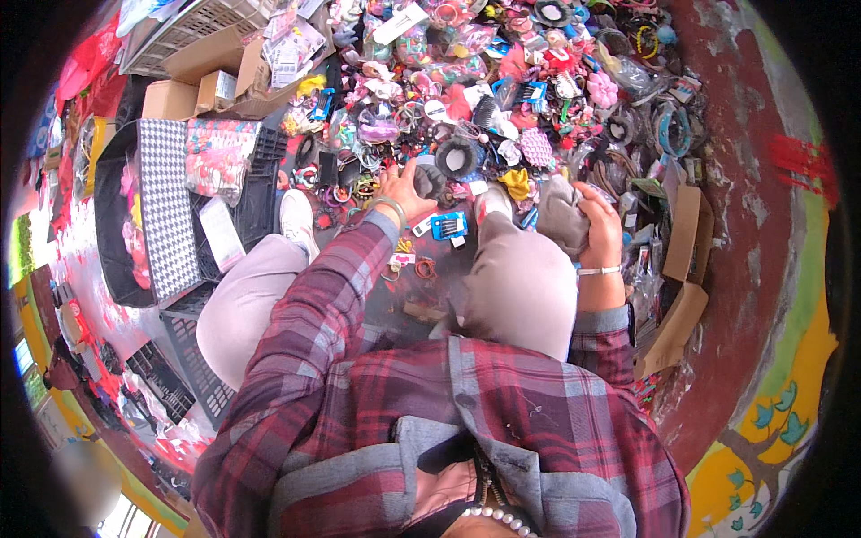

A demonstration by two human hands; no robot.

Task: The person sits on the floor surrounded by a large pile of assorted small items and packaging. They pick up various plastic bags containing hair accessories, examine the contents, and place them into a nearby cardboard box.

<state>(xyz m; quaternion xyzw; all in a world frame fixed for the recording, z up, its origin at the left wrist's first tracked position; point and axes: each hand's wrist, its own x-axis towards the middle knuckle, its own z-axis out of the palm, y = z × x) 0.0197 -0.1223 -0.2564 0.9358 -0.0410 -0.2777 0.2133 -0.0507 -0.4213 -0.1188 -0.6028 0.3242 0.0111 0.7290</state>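
My left hand (400,195), with a bangle on its wrist, is at the near edge of a heap of hair accessories (448,99). Its fingers and thumb curl against a small dark grey soft bundle (430,182); part of the grip is hidden. A black fluffy hair ring (456,158) lies just beyond. On the right, my right hand (603,224) grips a larger crumpled grey cloth bundle (562,217) above my knee. Between my hands, a blue card with dark clips (448,226) lies near a yellow bow (515,184).
At the left stand a black crate with a houndstooth cloth panel (170,206), an opened cardboard box (220,81) and a light plastic basket (193,36). Another open carton (686,233) flanks the heap on the right. My shoe (297,219) rests at the heap's near left.
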